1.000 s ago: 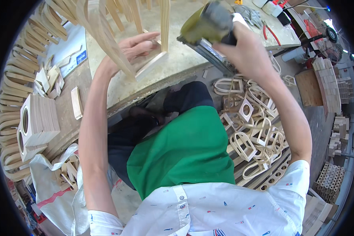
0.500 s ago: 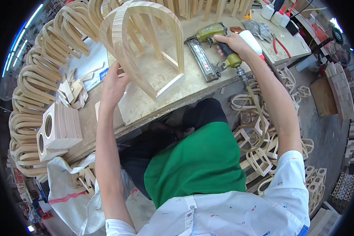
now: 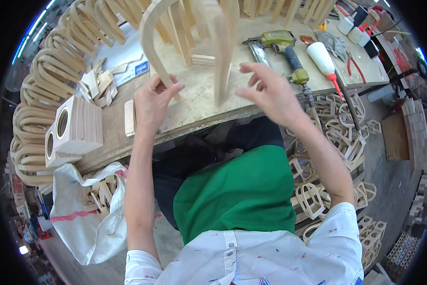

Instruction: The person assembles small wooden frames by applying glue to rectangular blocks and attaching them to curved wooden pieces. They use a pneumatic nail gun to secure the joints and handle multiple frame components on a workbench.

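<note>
My left hand [image 3: 154, 102] is closed around the lower leg of a bent-wood arch frame [image 3: 151, 45], which stands on the workbench [image 3: 199, 97] with its top cut off by the picture's edge. A straight crossbar links its legs at the back. To the right of the frame's near upright hovers my right hand [image 3: 270, 95], fingers apart and nothing in them. Beyond it a green nail gun [image 3: 277, 39] with a black grip lies on the bench, its air hose fitting toward the front edge. Beside the gun is a white glue bottle [image 3: 321, 58] with a red nozzle.
Curved wooden frames [image 3: 33, 118] line the left and back. Wood offcuts [image 3: 99, 85], a small wooden block [image 3: 130, 118] and stacked holed blocks [image 3: 80, 130] lie at left. Red-handled pliers [image 3: 356, 67] and grey gloves [image 3: 332, 43] rest at right. A white sack [image 3: 80, 232] stands below.
My right hand has let go of the nail gun and moved left toward the frame. The arch frame has been turned, and my left hand has shifted right with its leg.
</note>
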{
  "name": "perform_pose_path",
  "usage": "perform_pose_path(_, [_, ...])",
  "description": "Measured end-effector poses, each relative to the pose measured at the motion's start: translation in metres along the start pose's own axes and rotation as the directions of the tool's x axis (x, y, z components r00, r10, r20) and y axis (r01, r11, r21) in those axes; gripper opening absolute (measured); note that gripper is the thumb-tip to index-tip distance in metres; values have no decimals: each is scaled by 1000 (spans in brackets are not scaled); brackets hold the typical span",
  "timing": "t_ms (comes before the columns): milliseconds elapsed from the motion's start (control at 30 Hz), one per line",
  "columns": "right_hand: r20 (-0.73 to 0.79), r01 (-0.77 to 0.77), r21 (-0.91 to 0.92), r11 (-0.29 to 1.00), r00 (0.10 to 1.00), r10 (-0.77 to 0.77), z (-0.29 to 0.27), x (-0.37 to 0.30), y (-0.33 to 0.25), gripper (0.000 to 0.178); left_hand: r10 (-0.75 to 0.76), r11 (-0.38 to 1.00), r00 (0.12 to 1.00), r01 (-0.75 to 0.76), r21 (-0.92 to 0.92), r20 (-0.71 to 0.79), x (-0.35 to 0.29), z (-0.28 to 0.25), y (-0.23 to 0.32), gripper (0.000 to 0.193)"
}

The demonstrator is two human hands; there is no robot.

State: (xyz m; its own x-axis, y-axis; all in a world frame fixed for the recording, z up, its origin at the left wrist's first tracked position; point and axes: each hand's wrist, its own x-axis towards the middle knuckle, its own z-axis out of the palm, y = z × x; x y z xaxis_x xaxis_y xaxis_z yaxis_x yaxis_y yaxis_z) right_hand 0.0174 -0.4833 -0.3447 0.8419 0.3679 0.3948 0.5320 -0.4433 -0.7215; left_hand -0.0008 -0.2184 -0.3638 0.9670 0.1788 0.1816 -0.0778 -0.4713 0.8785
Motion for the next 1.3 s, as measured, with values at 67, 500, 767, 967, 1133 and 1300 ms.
perform_pose_path(67, [32, -63, 94, 994, 998, 60, 13, -4, -12, 38, 39, 999, 998, -37, 39, -45, -13, 3, 0, 24])
perform_pose_path(500, [-4, -134, 208, 969, 990, 138, 42, 13, 15, 22, -43, 718, 984, 151, 679, -173, -39, -98, -39, 35])
perform_pose_path(767, [-170, -26, 15, 1000, 985, 29, 37, -10, 4, 28, -95, 747, 967, 226, 625, -236, -42, -104, -51, 27])
perform_pose_path(967, [5, 386, -20, 922, 923, -386, 70, -57, -42, 36, -252, 967, 919, 255, 30, 304, -74, -56, 29, 19])
perform_pose_path(1133, [100, 360, -57, 931, 930, -353, 80, -53, -48, 27, -242, 906, 783, 393, -155, 573, -71, -24, 31, 16])
perform_pose_path(1300, [60, 328, -174, 929, 945, -322, 59, -29, -20, 14, -119, 986, 952, 146, -77, 282, -51, -26, 18, 33])
